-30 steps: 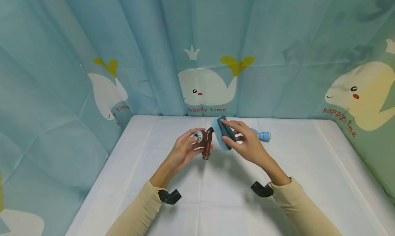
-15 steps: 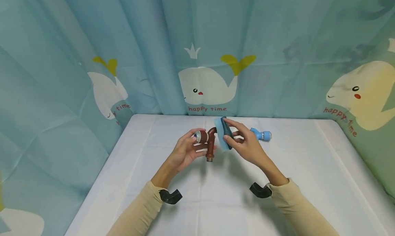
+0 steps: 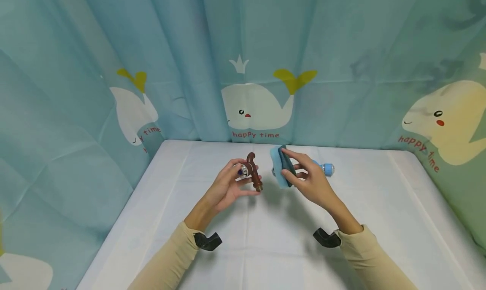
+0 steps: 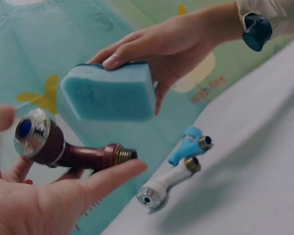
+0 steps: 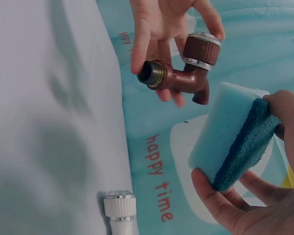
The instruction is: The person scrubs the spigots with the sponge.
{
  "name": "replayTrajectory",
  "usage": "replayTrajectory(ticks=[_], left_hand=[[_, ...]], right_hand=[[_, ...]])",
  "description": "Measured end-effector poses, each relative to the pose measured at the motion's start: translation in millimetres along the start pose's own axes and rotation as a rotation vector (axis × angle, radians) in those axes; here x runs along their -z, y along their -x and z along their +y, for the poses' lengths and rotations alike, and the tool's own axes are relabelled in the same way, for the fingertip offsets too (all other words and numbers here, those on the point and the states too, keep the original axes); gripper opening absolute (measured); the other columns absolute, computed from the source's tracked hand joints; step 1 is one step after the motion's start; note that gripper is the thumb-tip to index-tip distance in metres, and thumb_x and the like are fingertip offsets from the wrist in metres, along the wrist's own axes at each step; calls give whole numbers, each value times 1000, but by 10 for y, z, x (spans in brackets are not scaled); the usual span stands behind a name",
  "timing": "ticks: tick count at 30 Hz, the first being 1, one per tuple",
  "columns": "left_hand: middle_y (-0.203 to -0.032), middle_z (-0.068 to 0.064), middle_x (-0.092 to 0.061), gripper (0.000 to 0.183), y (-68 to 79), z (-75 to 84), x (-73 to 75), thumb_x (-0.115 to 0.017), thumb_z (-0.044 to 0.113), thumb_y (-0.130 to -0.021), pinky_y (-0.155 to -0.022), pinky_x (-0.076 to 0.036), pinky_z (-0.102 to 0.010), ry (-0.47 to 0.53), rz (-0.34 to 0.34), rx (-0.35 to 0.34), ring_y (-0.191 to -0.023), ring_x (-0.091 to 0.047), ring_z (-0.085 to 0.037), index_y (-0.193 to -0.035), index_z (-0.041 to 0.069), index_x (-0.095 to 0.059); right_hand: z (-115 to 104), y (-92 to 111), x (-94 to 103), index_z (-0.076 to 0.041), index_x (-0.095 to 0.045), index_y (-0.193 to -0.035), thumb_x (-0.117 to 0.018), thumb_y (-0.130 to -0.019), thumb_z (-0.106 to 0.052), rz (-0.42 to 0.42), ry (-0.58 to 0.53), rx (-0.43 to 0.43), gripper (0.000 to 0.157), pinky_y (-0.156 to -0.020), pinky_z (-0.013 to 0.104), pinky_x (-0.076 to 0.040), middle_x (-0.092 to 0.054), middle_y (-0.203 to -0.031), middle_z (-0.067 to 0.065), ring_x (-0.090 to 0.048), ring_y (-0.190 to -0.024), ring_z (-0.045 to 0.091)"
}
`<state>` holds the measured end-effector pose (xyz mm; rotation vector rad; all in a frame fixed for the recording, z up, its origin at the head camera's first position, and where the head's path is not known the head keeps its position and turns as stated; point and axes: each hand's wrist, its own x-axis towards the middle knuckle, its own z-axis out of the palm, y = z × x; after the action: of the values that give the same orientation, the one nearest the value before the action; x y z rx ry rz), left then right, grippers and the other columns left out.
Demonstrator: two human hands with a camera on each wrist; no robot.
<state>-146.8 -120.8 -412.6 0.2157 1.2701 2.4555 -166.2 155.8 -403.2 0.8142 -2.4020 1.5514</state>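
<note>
In the head view my left hand (image 3: 225, 186) holds a brown faucet (image 3: 256, 181) above the white table, thumb by its silver-rimmed knob with a blue centre. The left wrist view shows the faucet's threaded brass end (image 4: 125, 155) near an outstretched finger. My right hand (image 3: 312, 179) grips a light-blue sponge (image 5: 225, 125) with a darker scouring side, thumb and fingers on opposite sides of it. A gap separates sponge and faucet; the soft light side faces the faucet. In the right wrist view the brown spout (image 5: 201, 94) points toward the sponge.
On the table lie a blue faucet (image 4: 188, 146) and a white faucet (image 4: 169, 181), close together beyond the right hand; the sponge mostly hides the white one in the head view. A whale-print curtain (image 3: 258, 37) rises behind the table's back edge.
Half a second ago the sponge was against the faucet's spout; it has moved right, away from it. The left hand has turned the faucet, so its threaded end now swings rightward and the spout leans left.
</note>
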Motion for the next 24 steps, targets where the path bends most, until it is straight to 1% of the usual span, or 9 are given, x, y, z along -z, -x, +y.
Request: replayTrajectory(ticks=[2,6,9,11,13,16,18,21,24], left_hand=[[-147,-23,-49,32,-6,-8,13,-51,21,-110,-99,-46,-71,-10,18,1,-132,-52,-44,-139,14,-40],[-152,-21,-41,58,-5,-6,37,-48,2,-108,-107,-45,-60,-16,12,21,-140,-43,-38,-160,9,-23],[-156,-20,-34,60,-6,-5,56,-43,-9,-106,-111,-45,-48,-52,-14,29,-142,-39,-33,-161,-1,-21],[-158,-21,-33,59,-8,-9,64,-45,-11,-105,-111,-45,-43,-122,-5,33,-140,-43,-30,-160,-4,-24],[-157,-22,-32,60,-9,-11,66,-50,-8,-104,-110,-47,-41,-236,10,23,-134,-49,-27,-159,-3,-27],[-151,-23,-36,67,1,-4,50,-60,-3,-102,-104,-52,-43,-421,58,5,-123,-58,-23,-161,4,-28],[-145,-24,-40,72,8,6,37,-63,-2,-100,-96,-56,-45,-477,76,-2,-114,-62,-23,-162,9,-27],[-135,-24,-50,74,17,16,26,-60,-7,-100,-91,-59,-48,-406,71,16,-106,-68,-30,-162,15,-27],[-131,-26,-55,65,15,21,24,-57,-5,-102,-94,-57,-50,-272,49,49,-106,-69,-40,-158,14,-32]], right_hand=[[18,15,0,-21,-53,-151,-73,-97,-11,3,4,0,59,-82,26,-59,-56,-144,9,-65,-101,24],[36,41,6,-22,-54,-151,-73,-97,-11,8,6,-3,58,-81,29,-60,-57,-142,7,-66,-100,24],[40,57,15,-22,-54,-151,-73,-97,-11,9,3,-9,59,-81,28,-60,-57,-142,7,-66,-100,24],[44,65,18,-21,-54,-151,-73,-97,-11,6,1,-14,58,-81,27,-60,-57,-141,8,-66,-101,24],[46,74,19,-21,-53,-151,-73,-97,-11,2,1,-16,58,-81,26,-60,-57,-141,9,-67,-101,24],[47,83,14,-22,-54,-151,-73,-97,-12,-7,-2,-20,58,-81,27,-60,-57,-142,8,-67,-101,24],[49,88,9,-23,-54,-150,-74,-97,-13,-12,-3,-24,58,-81,27,-60,-57,-142,7,-67,-102,24],[46,95,1,-27,-54,-150,-75,-96,-16,-18,4,-37,58,-82,28,-60,-57,-142,4,-67,-102,22],[42,102,-6,-29,-54,-150,-75,-96,-17,-19,14,-40,59,-81,29,-60,-57,-142,4,-67,-103,21]])
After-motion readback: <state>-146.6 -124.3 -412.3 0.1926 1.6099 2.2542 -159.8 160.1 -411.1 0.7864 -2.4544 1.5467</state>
